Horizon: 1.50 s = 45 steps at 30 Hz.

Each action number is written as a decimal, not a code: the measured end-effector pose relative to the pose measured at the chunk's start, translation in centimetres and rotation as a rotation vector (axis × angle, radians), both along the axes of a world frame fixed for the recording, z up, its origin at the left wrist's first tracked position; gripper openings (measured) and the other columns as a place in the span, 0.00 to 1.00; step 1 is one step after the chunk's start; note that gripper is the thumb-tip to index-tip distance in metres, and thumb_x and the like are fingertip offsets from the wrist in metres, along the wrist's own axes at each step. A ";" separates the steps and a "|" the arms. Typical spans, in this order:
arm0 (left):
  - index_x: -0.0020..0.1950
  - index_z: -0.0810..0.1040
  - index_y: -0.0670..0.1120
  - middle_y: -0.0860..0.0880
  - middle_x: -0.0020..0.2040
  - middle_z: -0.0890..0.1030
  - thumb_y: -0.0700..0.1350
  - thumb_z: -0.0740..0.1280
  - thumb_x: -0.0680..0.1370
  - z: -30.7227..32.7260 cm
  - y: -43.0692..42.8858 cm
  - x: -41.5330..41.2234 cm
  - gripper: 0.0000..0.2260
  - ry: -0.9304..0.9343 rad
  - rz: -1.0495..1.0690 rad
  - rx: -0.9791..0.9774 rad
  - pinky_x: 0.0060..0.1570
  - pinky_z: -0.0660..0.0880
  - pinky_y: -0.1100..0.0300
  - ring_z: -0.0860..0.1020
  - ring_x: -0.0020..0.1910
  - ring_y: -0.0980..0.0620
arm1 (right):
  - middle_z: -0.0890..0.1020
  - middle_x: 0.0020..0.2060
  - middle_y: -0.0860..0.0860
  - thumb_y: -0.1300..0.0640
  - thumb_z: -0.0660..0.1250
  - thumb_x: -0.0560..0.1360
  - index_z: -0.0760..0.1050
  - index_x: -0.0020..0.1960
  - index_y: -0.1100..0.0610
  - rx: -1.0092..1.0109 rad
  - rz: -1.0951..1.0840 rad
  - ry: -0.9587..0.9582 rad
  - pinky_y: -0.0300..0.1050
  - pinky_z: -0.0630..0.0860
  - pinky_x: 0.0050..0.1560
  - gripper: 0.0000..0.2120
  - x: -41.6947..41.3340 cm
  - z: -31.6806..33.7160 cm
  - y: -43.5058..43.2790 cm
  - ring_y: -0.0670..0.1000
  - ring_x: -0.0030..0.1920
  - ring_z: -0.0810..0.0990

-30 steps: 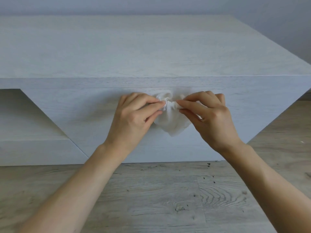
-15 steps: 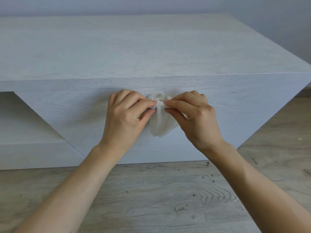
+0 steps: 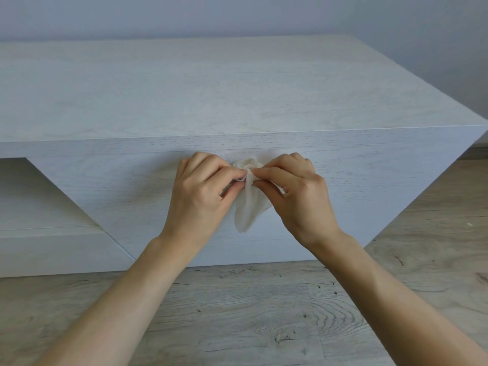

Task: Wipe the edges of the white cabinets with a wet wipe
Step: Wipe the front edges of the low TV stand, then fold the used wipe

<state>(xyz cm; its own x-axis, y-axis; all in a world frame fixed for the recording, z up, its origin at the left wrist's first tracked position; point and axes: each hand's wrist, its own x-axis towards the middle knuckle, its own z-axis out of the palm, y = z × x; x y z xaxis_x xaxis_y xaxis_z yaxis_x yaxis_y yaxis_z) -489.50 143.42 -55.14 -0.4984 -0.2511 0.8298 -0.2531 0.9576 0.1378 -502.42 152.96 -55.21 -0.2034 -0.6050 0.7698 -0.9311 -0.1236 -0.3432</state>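
A low white cabinet (image 3: 237, 101) with a wood-grain top fills the upper half of the head view. In front of its closed front panel I hold a crumpled white wet wipe (image 3: 249, 207) in the air. My left hand (image 3: 203, 191) pinches the wipe's bunched top from the left with thumb and forefinger. My right hand (image 3: 295, 191) pinches the same bunch from the right. The wipe's loose end hangs down between my hands. Neither hand touches the cabinet, as far as I can tell.
An open shelf compartment (image 3: 39, 196) lies at the cabinet's left. The cabinet's right corner (image 3: 484, 128) juts out at the frame's edge. Grey wood-look floor (image 3: 250, 313) runs below, and a pale wall (image 3: 237, 14) stands behind.
Both hands drifted slightly left and closer together while working the wipe. The wipe's hanging end has become longer and narrower.
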 end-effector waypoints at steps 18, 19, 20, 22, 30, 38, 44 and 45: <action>0.40 0.83 0.41 0.48 0.35 0.79 0.40 0.71 0.73 0.2 0.0 0.0 0.03 0.020 -0.030 -0.022 0.43 0.64 0.60 0.72 0.40 0.51 | 0.80 0.35 0.53 0.59 0.64 0.72 0.82 0.44 0.61 -0.008 0.009 -0.056 0.39 0.66 0.41 0.08 0.2 0.1 0.1 0.48 0.38 0.70; 0.40 0.83 0.41 0.47 0.35 0.79 0.40 0.71 0.73 0.3 0.0 0.0 0.04 0.029 -0.031 -0.023 0.42 0.65 0.59 0.72 0.39 0.51 | 0.80 0.36 0.52 0.59 0.64 0.72 0.82 0.44 0.61 -0.017 0.010 -0.078 0.40 0.68 0.41 0.08 0.3 0.2 0.1 0.49 0.38 0.71; 0.40 0.83 0.41 0.47 0.35 0.79 0.40 0.71 0.74 0.6 0.1 0.0 0.04 0.043 -0.033 -0.019 0.42 0.66 0.58 0.72 0.39 0.50 | 0.80 0.36 0.52 0.59 0.64 0.72 0.82 0.44 0.61 -0.028 0.008 -0.105 0.42 0.69 0.40 0.08 0.5 0.5 0.1 0.49 0.39 0.72; 0.40 0.83 0.40 0.46 0.35 0.79 0.40 0.70 0.74 1.4 0.2 0.0 0.05 0.086 -0.037 -0.006 0.41 0.67 0.58 0.72 0.39 0.50 | 0.80 0.37 0.52 0.60 0.65 0.72 0.82 0.44 0.60 -0.053 -0.002 -0.156 0.42 0.72 0.40 0.07 0.7 1.6 0.1 0.51 0.39 0.75; 0.41 0.82 0.40 0.45 0.35 0.78 0.41 0.68 0.75 12.6 0.8 1.3 0.07 0.102 -0.038 0.079 0.37 0.70 0.53 0.73 0.39 0.48 | 0.78 0.37 0.50 0.62 0.69 0.72 0.81 0.44 0.59 -0.035 0.008 -0.274 0.29 0.68 0.38 0.03 2.3 13.1 0.9 0.44 0.37 0.73; 0.40 0.80 0.39 0.46 0.41 0.80 0.38 0.67 0.75 35.5 0.0 7.1 0.05 0.094 0.057 0.085 0.43 0.73 0.55 0.73 0.43 0.48 | 0.78 0.36 0.50 0.65 0.69 0.70 0.81 0.42 0.58 -0.005 0.094 -0.342 0.24 0.64 0.32 0.04 6.6 36.5 -0.4 0.41 0.35 0.73; 0.44 0.78 0.39 0.48 0.50 0.81 0.40 0.65 0.76 51.7 0.9 16.5 0.05 0.145 0.180 0.234 0.50 0.74 0.63 0.77 0.50 0.53 | 0.80 0.39 0.44 0.57 0.67 0.71 0.76 0.40 0.46 0.027 0.303 -0.436 0.33 0.70 0.34 0.05 14.5 53.8 -2.1 0.45 0.36 0.75; 0.44 0.78 0.39 0.49 0.49 0.81 0.40 0.65 0.76 53.6 1.1 18.5 0.05 0.155 0.226 0.234 0.49 0.74 0.63 0.77 0.49 0.54 | 0.80 0.39 0.44 0.56 0.66 0.71 0.76 0.40 0.45 0.039 0.350 -0.450 0.33 0.70 0.34 0.06 16.3 55.9 -2.5 0.45 0.36 0.75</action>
